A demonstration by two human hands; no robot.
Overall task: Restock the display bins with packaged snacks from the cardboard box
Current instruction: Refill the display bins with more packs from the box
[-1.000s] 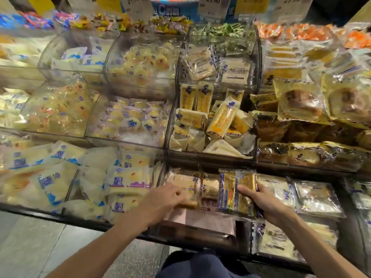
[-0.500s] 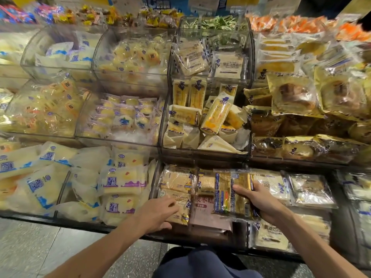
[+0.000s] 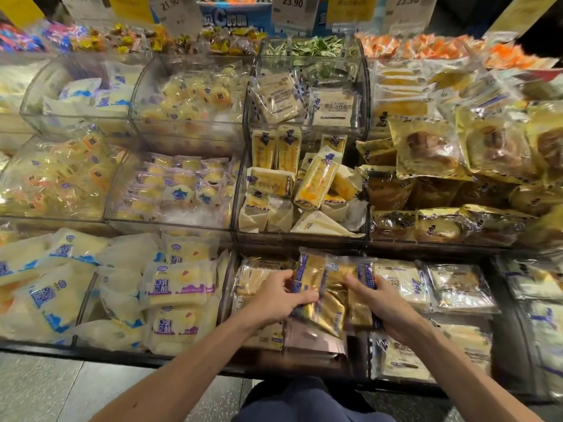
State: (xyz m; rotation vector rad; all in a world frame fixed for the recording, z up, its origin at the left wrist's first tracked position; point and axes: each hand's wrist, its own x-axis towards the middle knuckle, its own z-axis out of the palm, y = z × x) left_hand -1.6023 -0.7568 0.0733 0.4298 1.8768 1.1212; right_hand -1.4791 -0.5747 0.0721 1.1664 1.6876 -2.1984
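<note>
**Over the front middle bin [image 3: 229,303]: both hands on the gold packs [image 3: 330,287]**

Down at the front edge of the display, the gold packs are bunched between the two hands and held just above the bin floor, not lying in it. I count three, but they're smeared by blur, so don't quote me. Their long axis runs front to back. The near ends point at the person, and the far ends with the blue-purple seals tip up toward the bin's back edge.

The left hand [image 3: 272,300] has its fingers curled round the left pack, thumb across the top. The right hand [image 3: 382,304] clamps the right side of the bunch the same way. Both are grasping and neither is nearer, since the packs lie dead between them.

What the next move hinges on, I reckon, is the free spot straight below, where a pinkish liner [image 3: 310,339] shows bare along the middle of the bin. The left half already has pale packs [image 3: 254,278], two that I can make out. Lowering the bunch with its axis kept front to back looks like the fit.

Going outward:
- The neighbour bin on the right holds clear-wrapped square packs [image 3: 457,287], four by my count, two behind and two in front.
- The neighbour on the left has white packs [image 3: 179,287] with purple labels.
- Three price signs [image 3: 292,7] are readable along the back.
- Cardboard box: not in view.
</note>
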